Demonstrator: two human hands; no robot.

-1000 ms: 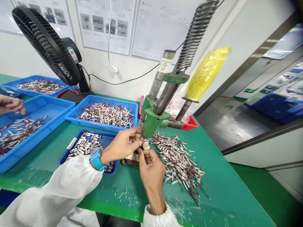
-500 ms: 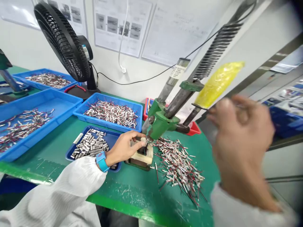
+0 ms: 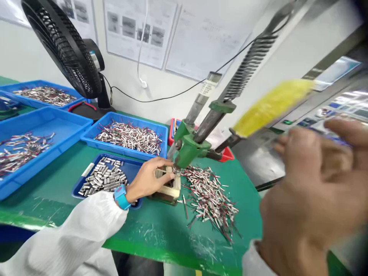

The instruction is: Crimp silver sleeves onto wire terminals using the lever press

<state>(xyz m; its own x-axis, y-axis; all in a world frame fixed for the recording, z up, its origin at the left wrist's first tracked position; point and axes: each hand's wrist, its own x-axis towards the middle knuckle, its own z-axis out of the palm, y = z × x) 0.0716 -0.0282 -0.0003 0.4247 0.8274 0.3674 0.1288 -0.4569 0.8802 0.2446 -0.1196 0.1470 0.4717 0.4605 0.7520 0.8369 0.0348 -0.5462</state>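
At a green workbench (image 3: pixel 161 234), my left hand (image 3: pixel 149 176) sets thumb and fingertips at the foot of a green hand press (image 3: pixel 189 151), between a blue tray (image 3: pixel 131 166) of metal cylinders (image 3: pixel 105 174) and a heap of wired pieces (image 3: pixel 209 195); whether they pinch anything, I cannot tell. My right hand (image 3: pixel 310 191), blurred, has its fingers loosely spread near the yellow handle (image 3: pixel 270 109).

Bright light — right grip (image 3: pixel 310 191), yellow handle (image 3: pixel 271 109) blurred.
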